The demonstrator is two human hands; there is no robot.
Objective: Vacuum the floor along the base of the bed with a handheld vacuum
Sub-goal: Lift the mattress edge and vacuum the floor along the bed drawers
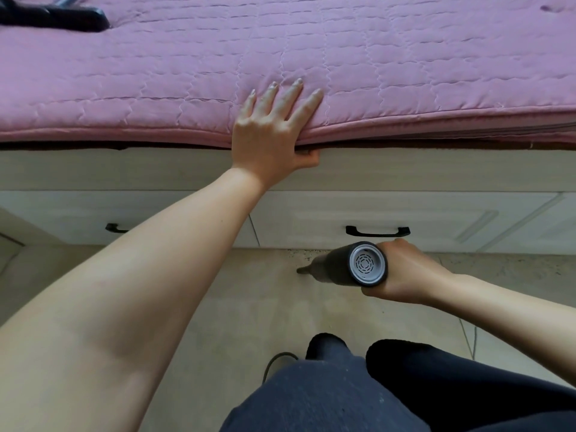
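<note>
Pink quilted bedcover (187,73) filled the top of the view, soft, with wavy stitch lines; below it sat the pale wood-grain bed base (124,169) with drawer fronts and a black drawer handle (377,231). Our left hand (274,129) was braced on the mattress edge, fingers straight and spread on the fabric, thumb hooked under the lip. Our right hand (405,275) was wrapped firmly around the handheld vacuum (352,265), a dark matte cylinder with a grey vented end cap facing the camera.

Key relation: the vacuum's long axis ran roughly parallel to the bed base, its narrow nozzle (304,270) pointing to our left, away from the grip, down at the beige floor (249,307). Dark specks of debris (467,260) lay along the base to the right of the nozzle, behind the gripping hand (the floor to the left looked cleaner). We judged the next pass would need the nozzle swung or drawn back right along the base, right hand only.

Something black lay on the cover at far left (53,14); we could not tell what it was.
</note>
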